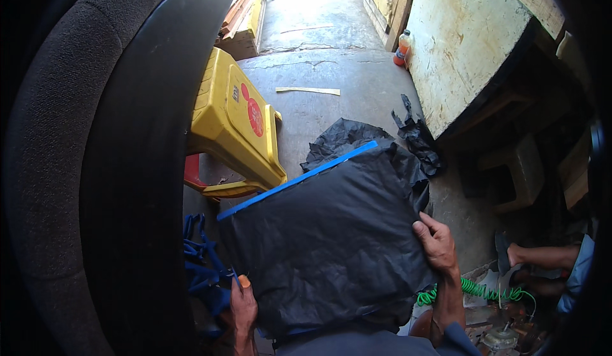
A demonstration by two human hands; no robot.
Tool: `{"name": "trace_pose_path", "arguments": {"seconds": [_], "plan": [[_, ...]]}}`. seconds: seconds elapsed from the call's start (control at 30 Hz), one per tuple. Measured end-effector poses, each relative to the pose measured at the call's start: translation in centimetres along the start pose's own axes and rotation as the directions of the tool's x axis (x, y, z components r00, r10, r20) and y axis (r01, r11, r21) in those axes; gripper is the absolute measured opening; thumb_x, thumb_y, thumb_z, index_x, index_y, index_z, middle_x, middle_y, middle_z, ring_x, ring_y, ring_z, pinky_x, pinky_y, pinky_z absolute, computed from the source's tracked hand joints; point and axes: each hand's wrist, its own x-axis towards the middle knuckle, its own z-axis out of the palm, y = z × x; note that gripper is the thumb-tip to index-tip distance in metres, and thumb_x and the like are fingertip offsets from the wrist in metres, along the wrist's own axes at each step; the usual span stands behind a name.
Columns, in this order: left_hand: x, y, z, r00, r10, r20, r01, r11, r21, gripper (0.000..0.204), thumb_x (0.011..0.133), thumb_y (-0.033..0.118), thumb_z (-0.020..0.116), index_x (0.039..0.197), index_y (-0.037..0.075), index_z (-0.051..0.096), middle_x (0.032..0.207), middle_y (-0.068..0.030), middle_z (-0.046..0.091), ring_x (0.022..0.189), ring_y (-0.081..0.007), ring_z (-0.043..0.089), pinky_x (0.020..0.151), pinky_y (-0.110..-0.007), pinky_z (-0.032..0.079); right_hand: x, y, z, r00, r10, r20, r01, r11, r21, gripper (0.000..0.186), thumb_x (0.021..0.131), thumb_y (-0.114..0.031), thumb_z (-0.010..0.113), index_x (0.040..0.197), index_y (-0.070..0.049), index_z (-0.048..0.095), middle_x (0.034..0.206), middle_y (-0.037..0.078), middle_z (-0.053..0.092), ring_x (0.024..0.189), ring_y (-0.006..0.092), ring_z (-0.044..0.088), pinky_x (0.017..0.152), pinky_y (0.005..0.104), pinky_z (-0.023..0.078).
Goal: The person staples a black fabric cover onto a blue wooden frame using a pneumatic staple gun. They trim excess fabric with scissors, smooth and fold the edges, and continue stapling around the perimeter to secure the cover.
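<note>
A wide black sheet (325,235), thin and wrinkled like fabric or plastic, is spread in front of me. A straight blue strip (299,178) runs along its far edge. My right hand (440,244) pinches the sheet's right edge, thumb on top and fingers curled under. At the lower left edge, my left hand (243,305) is closed, thumb up, with the sheet's border against it. A small blue sliver shows by that thumb; what it belongs to is unclear. Beyond the strip, more crumpled black material (344,136) bunches up.
A yellow plastic stool (239,120) lies tipped at the left, with blue scraps (201,247) below it. Black scraps (417,136) and a bottle of red liquid (401,48) are on the floor. A green coiled hose (478,289) and another person's leg (542,256) are at the right.
</note>
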Motion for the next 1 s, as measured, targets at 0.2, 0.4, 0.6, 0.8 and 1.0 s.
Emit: {"name": "trace_pose_path", "arguments": {"seconds": [0.2, 0.4, 0.6, 0.8, 1.0], "plan": [[7.6, 11.8, 0.6, 0.965, 0.256, 0.052, -0.257, 0.967, -0.003, 0.045, 0.113, 0.039, 0.045, 0.112, -0.003, 0.060, 0.083, -0.0140, 0.059, 0.077, -0.0235, 0.051, 0.077, -0.038, 0.048, 5.6, -0.4, -4.2, 0.989, -0.140, -0.038, 0.145, 0.970, 0.194, 0.047, 0.108, -0.034, 0.060, 0.131, 0.007, 0.065, 0.119, 0.006, 0.072, 0.107, 0.0096, 0.064, 0.096, 0.0242, 0.049], [20.4, 20.1, 11.4, 0.878, 0.449, 0.168, -0.456, 0.890, 0.010, 0.061, 0.108, 0.057, 0.045, 0.107, -0.002, 0.061, 0.084, -0.0213, 0.062, 0.078, -0.0334, 0.057, 0.076, -0.044, 0.048, 16.1, 3.6, -9.9, 0.962, -0.181, -0.202, 0.235, 0.928, 0.290, 0.041, 0.106, -0.034, 0.063, 0.122, 0.002, 0.072, 0.110, 0.001, 0.074, 0.096, 0.0075, 0.067, 0.091, 0.0235, 0.051], [33.4, 12.6, 27.6, 0.854, 0.481, 0.199, -0.508, 0.854, 0.114, 0.061, 0.106, 0.061, 0.045, 0.115, 0.003, 0.065, 0.103, -0.0302, 0.069, 0.102, -0.0512, 0.065, 0.085, -0.050, 0.050, 27.8, 20.9, -7.4, 0.931, -0.057, -0.361, 0.138, 0.969, 0.204, 0.055, 0.093, -0.038, 0.075, 0.127, 0.004, 0.071, 0.120, 0.008, 0.074, 0.114, 0.0175, 0.066, 0.104, 0.0290, 0.047], [32.4, 4.6, 30.5, 0.881, 0.454, 0.133, -0.466, 0.881, 0.081, 0.042, 0.110, 0.036, 0.049, 0.133, 0.004, 0.060, 0.123, -0.0261, 0.067, 0.120, -0.0438, 0.063, 0.097, -0.051, 0.049, 26.9, 26.2, -4.3, 0.955, 0.021, -0.295, -0.028, 0.999, -0.023, 0.080, 0.093, -0.040, 0.075, 0.151, 0.007, 0.046, 0.140, 0.024, 0.064, 0.126, 0.0292, 0.064, 0.109, 0.0365, 0.046], [23.9, 14.7, 32.5, 0.340, 0.928, 0.154, -0.938, 0.322, 0.127, 0.040, 0.098, 0.020, 0.069, 0.136, 0.009, 0.062, 0.141, -0.0183, 0.060, 0.134, -0.0392, 0.055, 0.110, -0.046, 0.046, 23.8, 15.7, 0.7, 0.736, -0.672, -0.082, 0.476, 0.599, -0.644, 0.044, 0.098, -0.020, 0.063, 0.139, -0.003, 0.060, 0.143, 0.019, 0.061, 0.140, 0.0357, 0.051, 0.116, 0.0473, 0.041]]}}
